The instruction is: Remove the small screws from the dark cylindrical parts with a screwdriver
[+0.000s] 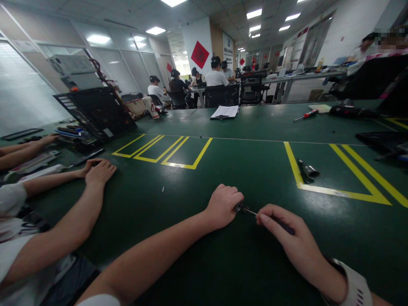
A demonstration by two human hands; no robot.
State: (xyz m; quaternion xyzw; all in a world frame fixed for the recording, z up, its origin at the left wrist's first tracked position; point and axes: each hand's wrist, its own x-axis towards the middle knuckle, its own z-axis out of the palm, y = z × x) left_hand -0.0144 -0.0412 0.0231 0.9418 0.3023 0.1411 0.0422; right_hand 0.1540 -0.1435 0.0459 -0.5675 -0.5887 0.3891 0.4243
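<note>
My left hand (224, 205) is closed around a small dark round metal part (238, 206), most of it hidden by the fingers. Between thumb and fingers, my right hand (283, 225) pinches a thin screwdriver (251, 211); its dark handle runs back under the palm. The screwdriver's shaft points left at the part, where small dark bits show at its end; I cannot tell whether the tip touches. Farther off to the right, a silver cone-shaped metal piece (311, 171) lies with a dark piece beside it, inside a yellow tape outline (344, 194).
Green table (191, 191) with more yellow tape outlines (178, 165) at left. A clipboard (225, 112) and a red-handled screwdriver (307, 114) lie toward the far edge. A tilted black computer case (98, 112) stands at left. Co-workers' arms (95, 174) rest at the left.
</note>
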